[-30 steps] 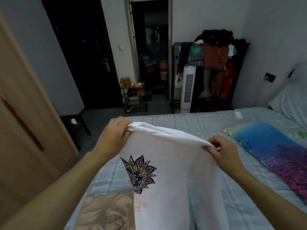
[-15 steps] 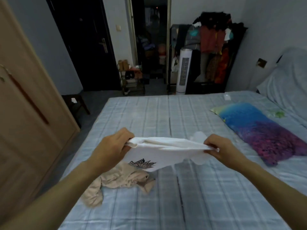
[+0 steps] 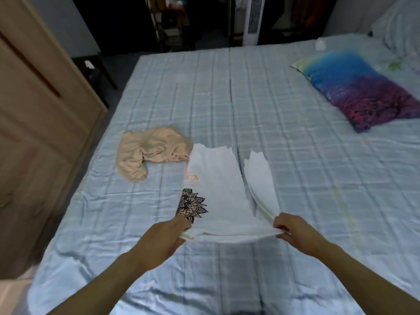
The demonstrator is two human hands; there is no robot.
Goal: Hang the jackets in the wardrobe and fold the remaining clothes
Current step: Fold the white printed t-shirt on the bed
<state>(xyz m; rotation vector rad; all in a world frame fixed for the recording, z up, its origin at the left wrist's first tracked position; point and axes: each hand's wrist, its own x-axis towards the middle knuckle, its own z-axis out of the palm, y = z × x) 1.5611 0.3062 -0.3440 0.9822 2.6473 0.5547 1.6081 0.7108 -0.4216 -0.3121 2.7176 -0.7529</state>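
Left hand [image 3: 164, 238]: lower centre of the frame, fingers curled round the near left corner of the white T-shirt [image 3: 218, 192], thumb on top beside the print.
Right hand [image 3: 293, 230]: lower right of centre, fingers pinching the near right corner of the same garment, knuckles up.
White T-shirt: centre of the frame, spread away from the hands over the bed [image 3: 284, 114]; the near edge is lifted between the two hands, the far part lies on the sheet. A narrow flap on its right side stands apart from the main panel (sleeve or fold, I cannot tell).
Print [image 3: 193, 205]: dark mandala pattern at the shirt's left edge, just above the left hand; a faint orange mark sits farther up.
Beige garment [image 3: 150, 151]: crumpled on the sheet, left of centre, its right end touching the shirt's far left corner.
Pillow [image 3: 356, 87]: blue and purple, upper right of the frame, well apart from the shirt.
Wardrobe [image 3: 34, 98]: wooden door along the left edge.
Tower fan [image 3: 251, 19]: white, top centre, beyond the bed.
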